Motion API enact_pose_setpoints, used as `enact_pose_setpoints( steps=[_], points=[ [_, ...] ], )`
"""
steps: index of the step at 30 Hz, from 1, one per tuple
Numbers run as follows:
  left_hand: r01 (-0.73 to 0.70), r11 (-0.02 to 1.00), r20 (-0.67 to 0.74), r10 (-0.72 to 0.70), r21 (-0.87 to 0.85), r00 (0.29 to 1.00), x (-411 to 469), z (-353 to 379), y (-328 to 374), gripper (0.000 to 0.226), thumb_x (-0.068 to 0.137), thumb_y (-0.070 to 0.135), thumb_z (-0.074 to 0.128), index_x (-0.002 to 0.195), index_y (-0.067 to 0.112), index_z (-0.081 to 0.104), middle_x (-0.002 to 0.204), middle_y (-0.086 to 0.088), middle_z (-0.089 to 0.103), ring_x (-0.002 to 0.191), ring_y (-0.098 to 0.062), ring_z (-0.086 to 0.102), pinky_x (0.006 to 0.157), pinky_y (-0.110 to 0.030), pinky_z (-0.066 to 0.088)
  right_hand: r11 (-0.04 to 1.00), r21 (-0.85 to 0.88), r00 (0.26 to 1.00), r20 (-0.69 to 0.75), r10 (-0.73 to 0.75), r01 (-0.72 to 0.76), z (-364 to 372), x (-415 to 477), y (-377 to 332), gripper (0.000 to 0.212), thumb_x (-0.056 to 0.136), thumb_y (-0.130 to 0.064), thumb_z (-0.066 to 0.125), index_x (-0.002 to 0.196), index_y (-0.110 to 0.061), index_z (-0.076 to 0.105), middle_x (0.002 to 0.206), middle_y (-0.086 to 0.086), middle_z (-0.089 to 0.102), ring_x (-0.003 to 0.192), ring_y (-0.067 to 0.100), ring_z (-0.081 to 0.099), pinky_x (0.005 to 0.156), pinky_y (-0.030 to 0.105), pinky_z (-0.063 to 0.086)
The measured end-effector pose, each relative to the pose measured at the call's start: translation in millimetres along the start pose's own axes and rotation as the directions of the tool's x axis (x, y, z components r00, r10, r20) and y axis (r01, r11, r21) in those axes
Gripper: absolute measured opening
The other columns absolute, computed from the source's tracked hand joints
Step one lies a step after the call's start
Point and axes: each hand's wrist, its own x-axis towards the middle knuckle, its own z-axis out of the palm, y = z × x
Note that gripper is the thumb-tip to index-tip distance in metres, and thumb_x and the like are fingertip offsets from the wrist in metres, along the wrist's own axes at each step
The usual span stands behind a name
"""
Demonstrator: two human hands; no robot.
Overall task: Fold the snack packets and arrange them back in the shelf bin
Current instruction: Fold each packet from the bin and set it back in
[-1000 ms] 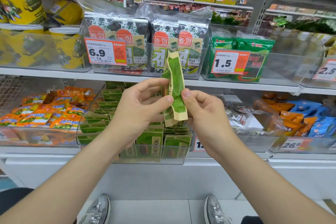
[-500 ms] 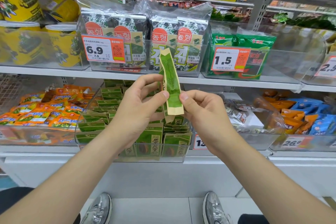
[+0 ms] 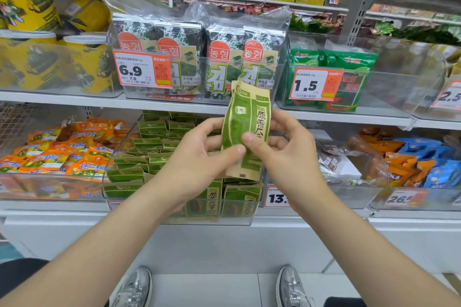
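A green and tan snack packet (image 3: 245, 122) stands upright in front of me, its printed face turned toward me. My left hand (image 3: 199, 154) pinches its lower left edge with thumb and fingers. My right hand (image 3: 284, 149) pinches it from the right, thumb on the front. Below and behind the hands is the clear shelf bin (image 3: 179, 219), which holds several matching green packets (image 3: 149, 154), some lying flat and some upright at the front.
An orange-packet bin (image 3: 52, 157) sits to the left, and a bin of brown, orange and blue packets (image 3: 409, 162) to the right. The upper shelf (image 3: 99, 101) carries seaweed packs (image 3: 199, 57) and yellow tubs (image 3: 84, 62). My shoes (image 3: 134, 289) are on the floor below.
The packet has turned from edge-on to face-on and now looks wider. Both hands have kept hold of it and shifted slightly.
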Motion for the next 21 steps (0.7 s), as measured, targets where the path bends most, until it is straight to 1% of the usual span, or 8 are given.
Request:
enact_pose_setpoints(
  steps=[2,4,9,13,15,17,19,21],
  points=[
    [0.022,0.997,-0.026,-0.023,-0.068,0.999,2,-1,-1,0.037,0.108,0.003,0.055,0.14,0.021,0.056,0.119,-0.007,0.08,0.109,-0.032,0.077,0.092,-0.055,0.063,0.993,0.114,1.0,-0.012,0.005,-0.004,2,0,-3,0.029,0.105,-0.006,0.063,0.131,-0.014,0.07,0.106,0.0,0.081,0.084,0.009,0.075,0.072,0.025,0.061],
    [0.032,0.992,-0.025,-0.035,-0.122,0.999,3,-2,-1,0.035,0.111,0.002,0.048,0.139,0.02,0.056,0.12,-0.01,0.079,0.112,-0.034,0.076,0.092,-0.053,0.063,0.969,0.231,0.996,-0.005,0.094,-0.09,0,1,-4,0.029,0.109,-0.005,0.053,0.128,-0.016,0.072,0.105,0.006,0.081,0.084,0.01,0.073,0.067,0.021,0.057],
    [0.028,0.955,-0.105,-0.062,-0.296,0.993,0,0,-1,0.033,0.109,0.002,0.051,0.141,0.009,0.05,0.118,-0.016,0.079,0.109,-0.034,0.077,0.093,-0.05,0.063,0.865,0.401,0.941,0.272,0.203,-0.303,0,-3,-5,0.029,0.109,-0.012,0.052,0.13,-0.004,0.069,0.122,0.017,0.077,0.109,0.032,0.072,0.096,0.046,0.058],
    [-0.02,0.988,-0.202,-0.012,-0.155,0.979,0,-1,-4,0.029,0.11,0.01,0.054,0.136,0.019,0.044,0.116,-0.007,0.08,0.103,-0.034,0.078,0.094,-0.06,0.061,0.928,0.338,0.961,0.268,0.061,-0.153,4,-8,-3,0.029,0.104,-0.005,0.062,0.131,-0.01,0.07,0.116,0.015,0.079,0.107,0.035,0.075,0.093,0.047,0.061],
    [-0.005,0.995,-0.138,-0.009,-0.102,0.99,-1,1,-2,0.029,0.11,0.027,0.058,0.136,0.023,0.047,0.116,-0.004,0.079,0.099,-0.029,0.077,0.093,-0.058,0.061,0.976,0.219,0.986,0.167,-0.025,-0.012,7,-10,-1,0.024,0.099,-0.004,0.071,0.121,-0.012,0.076,0.096,0.012,0.081,0.088,0.024,0.078,0.081,0.037,0.063],
    [0.04,0.997,-0.066,-0.044,-0.06,0.997,-2,2,-3,0.048,0.1,0.044,0.071,0.138,0.027,0.047,0.12,-0.002,0.078,0.105,-0.022,0.077,0.094,-0.052,0.062,0.982,0.18,0.993,0.095,-0.067,0.049,9,-12,-1,0.02,0.095,-0.002,0.075,0.11,-0.014,0.079,0.085,0.01,0.081,0.077,0.018,0.077,0.074,0.028,0.061],
    [0.057,0.998,-0.019,-0.057,-0.004,0.998,-2,2,-6,0.061,0.091,0.044,0.08,0.138,0.027,0.046,0.126,-0.002,0.076,0.111,-0.021,0.076,0.095,-0.048,0.062,0.985,0.165,0.996,0.062,-0.067,0.056,10,-12,-1,0.019,0.094,-0.001,0.076,0.105,-0.015,0.079,0.085,0.009,0.081,0.077,0.019,0.078,0.073,0.028,0.061],
    [0.087,0.994,0.035,-0.085,-0.062,0.996,-2,0,-5,0.055,0.096,0.036,0.075,0.14,0.022,0.046,0.125,-0.005,0.076,0.114,-0.026,0.075,0.094,-0.046,0.062,0.984,0.174,0.997,0.063,-0.051,0.039,8,-11,-1,0.018,0.094,-0.001,0.076,0.106,-0.013,0.079,0.087,0.01,0.081,0.075,0.018,0.077,0.068,0.025,0.06]
  ],
)
